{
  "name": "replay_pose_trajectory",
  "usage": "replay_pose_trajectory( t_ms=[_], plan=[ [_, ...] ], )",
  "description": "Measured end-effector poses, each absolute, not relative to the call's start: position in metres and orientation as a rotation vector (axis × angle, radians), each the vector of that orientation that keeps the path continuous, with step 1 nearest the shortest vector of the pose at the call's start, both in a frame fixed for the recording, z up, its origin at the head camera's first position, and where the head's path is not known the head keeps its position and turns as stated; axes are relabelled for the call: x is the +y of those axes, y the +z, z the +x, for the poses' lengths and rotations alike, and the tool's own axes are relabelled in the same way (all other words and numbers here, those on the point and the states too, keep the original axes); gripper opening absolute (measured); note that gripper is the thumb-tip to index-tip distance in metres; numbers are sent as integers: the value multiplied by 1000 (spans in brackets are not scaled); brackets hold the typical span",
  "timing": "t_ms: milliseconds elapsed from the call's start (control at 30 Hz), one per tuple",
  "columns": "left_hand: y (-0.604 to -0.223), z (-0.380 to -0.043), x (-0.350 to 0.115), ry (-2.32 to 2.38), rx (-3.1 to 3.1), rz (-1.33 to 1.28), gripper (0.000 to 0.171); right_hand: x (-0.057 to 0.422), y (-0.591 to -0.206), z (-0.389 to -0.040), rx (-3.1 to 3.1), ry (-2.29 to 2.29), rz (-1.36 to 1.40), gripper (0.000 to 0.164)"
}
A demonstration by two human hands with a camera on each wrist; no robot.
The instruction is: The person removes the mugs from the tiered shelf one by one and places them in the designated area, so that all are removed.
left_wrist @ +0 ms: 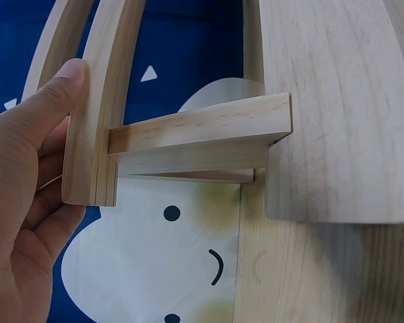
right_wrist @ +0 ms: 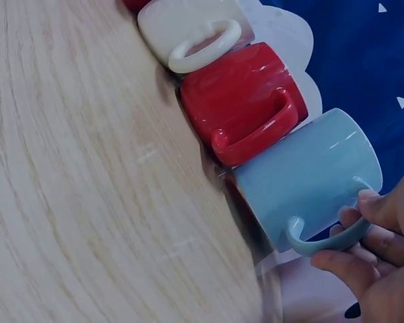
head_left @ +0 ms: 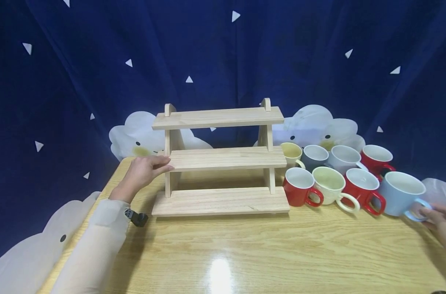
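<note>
A three-tier wooden display rack (head_left: 228, 159) stands on the table. My left hand (head_left: 143, 171) grips the left end of its middle shelf. In the left wrist view the thumb (left_wrist: 71, 73) lies against one face of that board and the fingers curl round behind it. At the far right, my right hand (head_left: 443, 224) holds a light blue mug (head_left: 400, 192) by its handle. The right wrist view has the thumb and fingers closed about the handle (right_wrist: 337, 241) of this mug, which stands beside a red mug (right_wrist: 239, 101).
Several mugs stand upright in two rows right of the rack, among them a red mug (head_left: 298, 185), a cream mug (head_left: 327, 183) and a grey mug (head_left: 314, 157). Behind the wooden table (head_left: 245, 245) hangs a dark blue curtain (head_left: 208, 49) with white clouds and triangles.
</note>
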State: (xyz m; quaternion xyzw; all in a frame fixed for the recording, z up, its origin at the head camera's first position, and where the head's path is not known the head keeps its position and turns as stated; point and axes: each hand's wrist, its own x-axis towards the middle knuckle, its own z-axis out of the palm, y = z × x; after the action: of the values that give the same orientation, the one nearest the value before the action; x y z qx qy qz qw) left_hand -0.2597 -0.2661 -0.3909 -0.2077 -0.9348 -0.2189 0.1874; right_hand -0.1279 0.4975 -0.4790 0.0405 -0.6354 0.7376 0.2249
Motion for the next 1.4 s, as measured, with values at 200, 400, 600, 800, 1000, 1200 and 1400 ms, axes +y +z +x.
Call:
replay_pose_trajectory(
  t_ms=[200,400,600,800,1000,1200,1400],
  plan=[
    [-392,-259,-266,-620,-2632,-588,38,501,-481,-128,-1870,2027,2,36],
    [-391,-259,-265,-609,-2639,-577,40,505,-485,-133,-1904,2007,-51,39],
    [-390,-258,-265,-613,-2633,-575,39,510,-490,-137,-1906,2013,-40,37],
    [-391,-259,-265,-619,-2630,-580,39,509,-494,-137,-1793,2103,89,38],
    [-390,-259,-264,-610,-2624,-577,39,508,-497,-136,-1740,2134,166,39],
    [-390,-259,-263,-610,-2621,-596,39,512,-497,-137,-1767,2119,201,34],
    [-392,-257,-264,-586,-2601,-628,39,513,-489,-134,-2108,1740,60,42]
  ],
)
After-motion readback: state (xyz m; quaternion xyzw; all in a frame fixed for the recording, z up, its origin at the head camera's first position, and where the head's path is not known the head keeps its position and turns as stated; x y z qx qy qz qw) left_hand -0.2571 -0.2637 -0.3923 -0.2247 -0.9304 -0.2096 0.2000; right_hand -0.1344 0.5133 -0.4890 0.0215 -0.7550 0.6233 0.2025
